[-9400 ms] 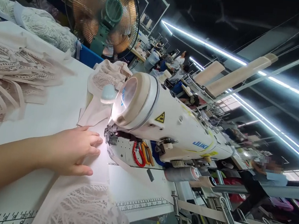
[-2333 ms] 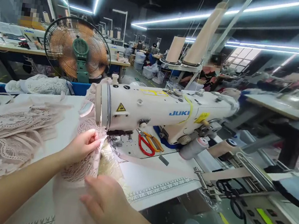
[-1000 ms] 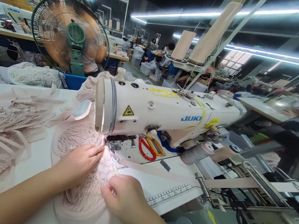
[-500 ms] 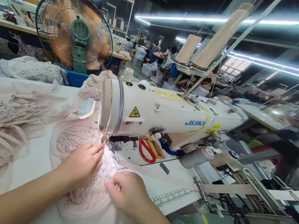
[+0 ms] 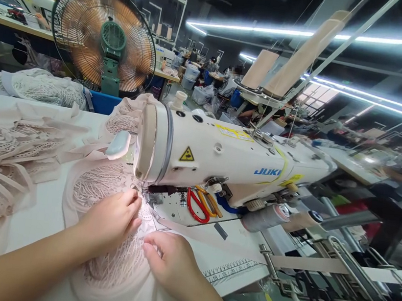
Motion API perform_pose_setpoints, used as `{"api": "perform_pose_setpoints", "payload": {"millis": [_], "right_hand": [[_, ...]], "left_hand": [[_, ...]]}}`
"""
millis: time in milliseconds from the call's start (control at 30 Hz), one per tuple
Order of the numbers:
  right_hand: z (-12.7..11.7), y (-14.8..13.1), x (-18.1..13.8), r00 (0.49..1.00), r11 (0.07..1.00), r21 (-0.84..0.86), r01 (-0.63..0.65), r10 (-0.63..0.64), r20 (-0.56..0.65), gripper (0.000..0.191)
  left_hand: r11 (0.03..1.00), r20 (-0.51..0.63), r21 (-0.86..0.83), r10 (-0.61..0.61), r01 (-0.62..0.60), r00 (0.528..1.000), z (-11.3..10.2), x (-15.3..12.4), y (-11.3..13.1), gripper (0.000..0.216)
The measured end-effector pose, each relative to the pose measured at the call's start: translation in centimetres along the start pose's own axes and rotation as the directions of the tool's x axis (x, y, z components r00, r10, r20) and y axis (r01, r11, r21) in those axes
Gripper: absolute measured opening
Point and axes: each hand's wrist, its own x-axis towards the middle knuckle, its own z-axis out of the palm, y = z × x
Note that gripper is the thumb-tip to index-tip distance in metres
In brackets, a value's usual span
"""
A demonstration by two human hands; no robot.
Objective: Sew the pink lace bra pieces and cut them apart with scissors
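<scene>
I list: left hand point(image 5: 112, 220) on lace point(image 5: 111, 269), presumably steadying (grip unclear); right hand point(image 5: 171, 260) pinching lace's edge; machine point(image 5: 237, 157), their one o'clock.

One head-worn view in play, and it's looking forward and down from above both forearms point(image 5: 38, 260)! Close in, the left hand point(image 5: 110, 222) and right hand point(image 5: 170, 260) sit low in the middle; the sewing machine point(image 5: 218, 155) stretches rightward just beyond them, and past the fan point(image 5: 112, 42) the wide sightline carries on deep into the workshop point(image 5: 219, 12).
</scene>
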Motion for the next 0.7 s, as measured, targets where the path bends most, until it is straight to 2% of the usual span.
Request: {"api": "perform_pose_setpoints", "payload": {"millis": [200, 433, 700], "right_hand": [[-0.1, -0.1, 0.4, 0.999, 1.0, -0.012, 0.028, -0.028, 0.018, 0.021], [-0.4, -0.4, 0.7, 0.999, 1.0, -0.009, -0.008, 0.008, 0.038, 0.024], [-0.6, -0.9, 1.3, 0.998, 0.996, -0.083, -0.033, 0.038, 0.059, 0.018]], "left_hand": [[0.996, 0.057, 0.032, -0.083, 0.081, 0.995, -0.5, 0.3, 0.7, 0.023], [0.997, 0.033, 0.028, -0.076, 0.075, 0.997, -0.2, 0.6, 0.4, 0.026], [0.997, 0.009, 0.064, -0.054, 0.053, 0.999, -0.5, 0.8, -0.3, 0.03]]}}
